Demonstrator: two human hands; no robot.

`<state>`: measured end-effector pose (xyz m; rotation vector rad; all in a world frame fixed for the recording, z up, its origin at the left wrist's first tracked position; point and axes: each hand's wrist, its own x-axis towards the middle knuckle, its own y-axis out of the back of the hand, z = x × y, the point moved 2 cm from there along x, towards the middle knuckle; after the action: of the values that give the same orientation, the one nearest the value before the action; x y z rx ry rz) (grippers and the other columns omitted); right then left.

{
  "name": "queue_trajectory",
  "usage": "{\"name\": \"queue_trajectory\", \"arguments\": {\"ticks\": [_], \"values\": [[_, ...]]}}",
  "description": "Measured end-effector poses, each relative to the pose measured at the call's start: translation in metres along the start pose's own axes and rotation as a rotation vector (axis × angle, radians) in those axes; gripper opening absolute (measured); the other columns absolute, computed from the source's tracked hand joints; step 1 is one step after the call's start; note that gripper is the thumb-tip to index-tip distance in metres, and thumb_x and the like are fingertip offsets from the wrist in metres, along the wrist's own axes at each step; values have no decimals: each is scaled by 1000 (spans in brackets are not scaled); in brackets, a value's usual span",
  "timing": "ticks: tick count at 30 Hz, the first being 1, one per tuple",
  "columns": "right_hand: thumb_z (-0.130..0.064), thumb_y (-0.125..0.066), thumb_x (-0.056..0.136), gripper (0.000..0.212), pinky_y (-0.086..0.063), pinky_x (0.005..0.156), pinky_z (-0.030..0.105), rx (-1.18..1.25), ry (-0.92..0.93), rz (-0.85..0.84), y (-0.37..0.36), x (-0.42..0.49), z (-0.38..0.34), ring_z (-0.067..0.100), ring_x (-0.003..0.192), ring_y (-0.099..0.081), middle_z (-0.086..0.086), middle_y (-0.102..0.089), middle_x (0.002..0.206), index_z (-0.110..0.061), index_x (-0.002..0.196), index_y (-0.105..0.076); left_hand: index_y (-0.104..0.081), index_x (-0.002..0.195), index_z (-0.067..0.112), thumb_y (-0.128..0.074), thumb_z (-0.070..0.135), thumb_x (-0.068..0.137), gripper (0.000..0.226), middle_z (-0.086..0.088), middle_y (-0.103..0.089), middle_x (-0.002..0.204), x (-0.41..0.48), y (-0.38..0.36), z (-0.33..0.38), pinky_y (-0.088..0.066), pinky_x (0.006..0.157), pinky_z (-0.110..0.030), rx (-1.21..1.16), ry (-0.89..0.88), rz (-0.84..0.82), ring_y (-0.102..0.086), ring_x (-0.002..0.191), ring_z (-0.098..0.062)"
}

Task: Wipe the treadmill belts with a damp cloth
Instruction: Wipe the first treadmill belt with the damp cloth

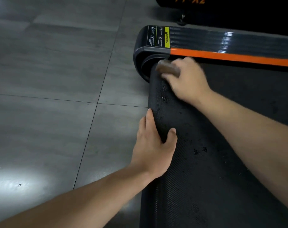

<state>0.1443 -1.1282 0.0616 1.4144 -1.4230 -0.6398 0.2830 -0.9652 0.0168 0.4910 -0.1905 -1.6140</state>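
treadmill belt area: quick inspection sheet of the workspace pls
surface: black textured treadmill belt, scattered wet spots on it
job's things: brown cloth at the belt's end corner, beside the orange-striped side rail
clutter: nothing seen
grippers: right hand holds the cloth against the belt, blurred; left hand grips the belt's rounded end, thumb on top
cables: nothing seen
surroundings: grey tiled floor; warning label on the rail's end; another black machine behind

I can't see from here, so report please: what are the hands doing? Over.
Left hand grips end of belt. Right hand presses brown cloth on belt corner by orange rail. Nothing in the way.
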Motion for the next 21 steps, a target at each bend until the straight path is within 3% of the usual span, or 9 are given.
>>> {"name": "queue_trajectory", "arguments": {"ticks": [3, 4, 5, 8, 10, 14, 16, 17, 21], "values": [[-38, -72, 90, 27, -45, 80, 34, 96, 283, -253, 8, -44, -20, 18, 93, -58, -1, -58, 100, -21, 110, -70, -15, 161, 37, -51, 58, 93, 79, 13, -32, 156, -1, 2, 2, -41, 116, -42, -25, 3, -19, -36, 145, -8], [-37, -72, 89, 26, -46, 80, 36, 52, 324, -261, 11, -39, -17, 19, 94, -58, 0, -58, 100, -21, 110, -70, -16, 161, 37, -51, 57, 93, 79, 13, -33, 155, -1, 2, 3, -43, 114, -41, -29, 3, -17, -37, 143, -7], [-36, -72, 89, 25, -46, 81, 37, -4, 313, -210, 12, -25, -10, 22, 96, -57, 1, -58, 100, -20, 108, -70, -17, 160, 36, -51, 57, 93, 78, 14, -34, 154, 0, 3, 3, -43, 114, -41, -29, 3, -15, -39, 141, -7], [-42, -67, 92, 25, -40, 80, 33, -47, 7, 17, 5, 21, 11, 26, 100, -57, 2, -56, 102, -21, 105, -67, -15, 161, 36, -51, 58, 93, 80, 15, -33, 154, -1, 2, 1, -42, 114, -39, -27, 9, -13, -38, 142, -7], [-45, -66, 92, 29, -37, 79, 31, -42, -20, 51, 1, 12, 7, 22, 96, -55, 0, -53, 100, -19, 106, -67, -14, 162, 37, -52, 57, 94, 80, 16, -31, 156, 0, 2, 0, -40, 116, -38, -45, 14, -21, -36, 144, -6], [-44, -67, 88, 30, -44, 78, 34, 64, 297, -230, 14, -66, -18, 18, 93, -57, -3, -57, 98, -21, 108, -69, -13, 162, 40, -53, 49, 97, 77, 16, -29, 158, -1, 3, -2, -32, 121, -35, -103, 15, -41, -31, 147, -3], [-40, -65, 87, 29, -47, 78, 38, -23, 366, -235, 20, -67, -8, 21, 95, -57, -1, -58, 98, -20, 107, -69, -13, 162, 43, -53, 49, 97, 76, 18, -28, 160, -6, 4, -2, -30, 124, -39, -124, 15, -55, -28, 148, -2], [-40, -64, 86, 27, -46, 78, 39, -65, 341, -168, 18, -51, 0, 25, 95, -57, 1, -58, 97, -19, 103, -68, -13, 162, 43, -53, 50, 98, 76, 19, -28, 161, -8, 4, -3, -30, 124, -39, -131, 18, -57, -27, 149, -1], [-47, -63, 92, 29, -38, 75, 32, -103, -52, 80, 10, 6, 22, 27, 96, -57, 4, -57, 98, -19, 96, -65, -15, 162, 43, -53, 49, 99, 74, 24, -30, 160, -15, 3, -9, -31, 123, -36, -170, 36, -63, -28, 146, 5]]}}
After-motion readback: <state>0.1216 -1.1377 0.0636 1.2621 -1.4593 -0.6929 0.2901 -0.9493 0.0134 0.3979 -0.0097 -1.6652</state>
